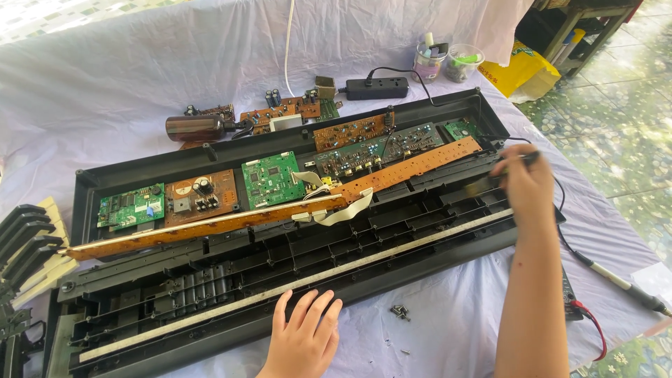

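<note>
An opened black keyboard case (210,157) lies across a cloth-covered table, its inside exposed. Green circuit boards (271,179) and brown ones sit along its back, and a long orange-brown board strip (210,222) lies slanted over the frame. My left hand (302,337) rests flat, fingers spread, on the case's front edge beside a long white strip (294,283). My right hand (525,183) is at the case's right end, closed on a small dark brush-like tool (490,183) whose tip touches the frame.
Loose boards (280,112), a brown bottle (194,127) and a black power strip (376,87) lie behind the case. Two plastic cups (448,61) stand at back right. Detached keys (28,245) are at left, small screws (400,312) in front, a soldering iron (623,283) at right.
</note>
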